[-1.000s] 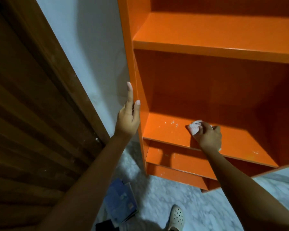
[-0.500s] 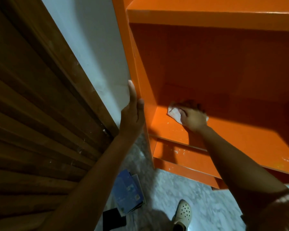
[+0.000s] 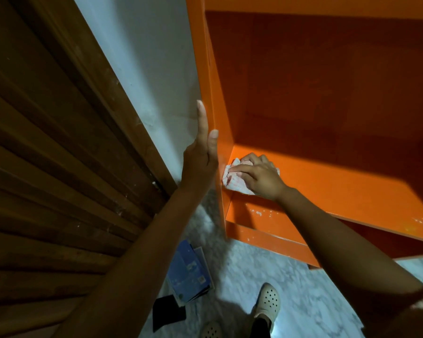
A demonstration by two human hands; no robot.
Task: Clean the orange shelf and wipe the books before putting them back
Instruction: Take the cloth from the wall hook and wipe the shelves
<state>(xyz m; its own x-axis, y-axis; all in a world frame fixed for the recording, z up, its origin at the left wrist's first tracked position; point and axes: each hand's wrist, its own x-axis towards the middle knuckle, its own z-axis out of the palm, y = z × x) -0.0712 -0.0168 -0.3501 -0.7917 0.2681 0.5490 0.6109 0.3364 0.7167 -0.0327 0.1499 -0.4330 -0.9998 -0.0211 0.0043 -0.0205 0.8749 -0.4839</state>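
The left hand (image 3: 199, 162) lies flat against the outer left side panel of the orange shelf (image 3: 352, 191), its fingers (image 3: 202, 123) straight and close together, holding nothing. The right hand (image 3: 259, 176) presses a crumpled white cloth (image 3: 232, 182) into the shelf board's left corner, fingers bent over it. Blue books (image 3: 188, 274) lie on the floor (image 3: 303, 289) below the shelf's left side.

The shelf (image 3: 327, 181) is plain orange, with white specks on its lower board. The cloth (image 3: 232, 182) is white with a faint red check. The books (image 3: 188, 272) have blue covers. The floor (image 3: 303, 289) is grey-white marbled. The wall (image 3: 144, 69) is pale off-white. The door (image 3: 47, 167) is dark brown with horizontal slats. The shoe (image 3: 266, 301) is cream with round perforations.
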